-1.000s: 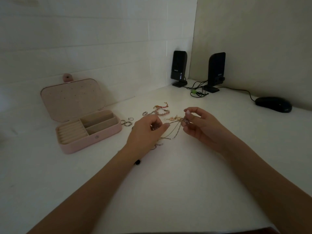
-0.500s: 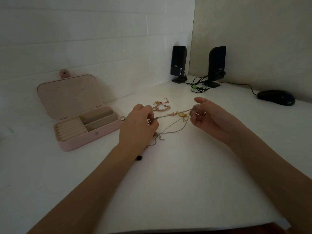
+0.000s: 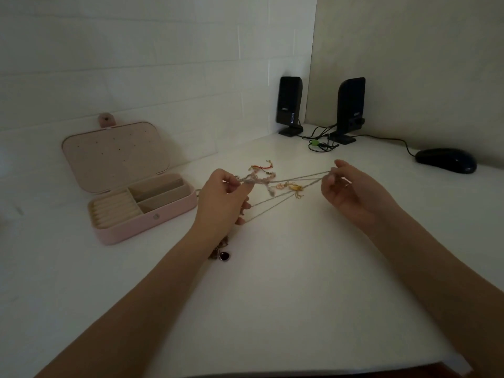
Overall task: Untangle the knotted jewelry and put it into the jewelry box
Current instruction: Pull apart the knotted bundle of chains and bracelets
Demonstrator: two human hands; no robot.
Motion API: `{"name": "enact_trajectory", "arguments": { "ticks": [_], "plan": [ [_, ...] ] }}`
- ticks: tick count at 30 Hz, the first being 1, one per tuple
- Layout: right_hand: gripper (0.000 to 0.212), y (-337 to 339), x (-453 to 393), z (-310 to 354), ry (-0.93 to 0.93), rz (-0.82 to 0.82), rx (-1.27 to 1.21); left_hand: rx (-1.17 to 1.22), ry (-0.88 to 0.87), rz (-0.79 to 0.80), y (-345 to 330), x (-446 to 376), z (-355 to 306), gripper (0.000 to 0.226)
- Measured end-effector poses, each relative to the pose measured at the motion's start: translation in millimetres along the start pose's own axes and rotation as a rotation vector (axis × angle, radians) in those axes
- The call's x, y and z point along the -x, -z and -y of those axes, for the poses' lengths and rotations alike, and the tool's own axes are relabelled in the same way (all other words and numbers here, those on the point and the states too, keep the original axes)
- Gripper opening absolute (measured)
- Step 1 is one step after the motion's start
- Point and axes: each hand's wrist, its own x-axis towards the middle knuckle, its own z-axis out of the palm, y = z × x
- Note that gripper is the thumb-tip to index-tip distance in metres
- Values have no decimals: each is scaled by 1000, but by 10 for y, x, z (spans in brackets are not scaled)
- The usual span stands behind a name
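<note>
I held my left hand and right hand just right of the open jewelry box, each grip pinched shut on the chains, stretching them taut above the desk to expose the knot.

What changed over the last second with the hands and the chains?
The left hand and right hand moved apart, drawing the thin silver chains from a slack bunch into taut lines between them. Both hands kept their pinch. The open pink jewelry box stayed as it was, with nothing visible inside it.
</note>
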Motion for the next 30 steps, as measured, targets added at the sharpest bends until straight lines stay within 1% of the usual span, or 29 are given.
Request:
{"name": "enact_trajectory", "arguments": {
  "ticks": [2,6,8,10,11,12,13,14,15,17,20,23,25,27,30],
  "plan": [
    [19,19,-10,26,-37,16,-68,10,-2,7,11,0,-4,17],
    [23,24,-17,23,-84,50,58,28,47,2,41,-2,-37,18],
    [26,21,-9,27,-120,100,30,61,114,39,34,12,-76,15],
    [38,30,-5,37,-142,163,-43,129,193,98,29,18,-109,17],
    [47,39,-8,46,-150,184,-60,168,233,135,32,15,-121,22],
    [51,45,-9,53,-156,189,-46,212,274,174,36,5,-127,26],
    [48,47,-7,55,-160,187,-10,260,315,210,42,-6,-129,28],
    [40,45,-5,53,-168,180,31,312,352,236,48,-19,-122,28],
    [33,47,-3,49,-181,169,64,364,381,248,49,-33,-113,26],
    [26,51,-1,52,-210,174,105,432,402,247,54,-61,-91,23],
    [24,54,18,58,-231,234,176,445,370,257,65,-88,-69,25],
    [24,54,24,46,-250,296,234,452,356,338,71,-58,-91,30],
    [30,49,34,34,-264,337,270,406,363,412,67,-25,-103,37],
    [33,33,58,16,-250,330,350,383,383,485,63,-9,-109,45],
    [19,-13,111,-12,-196,276,546,368,407,482,70,-22,-118,54]
  ]
}}
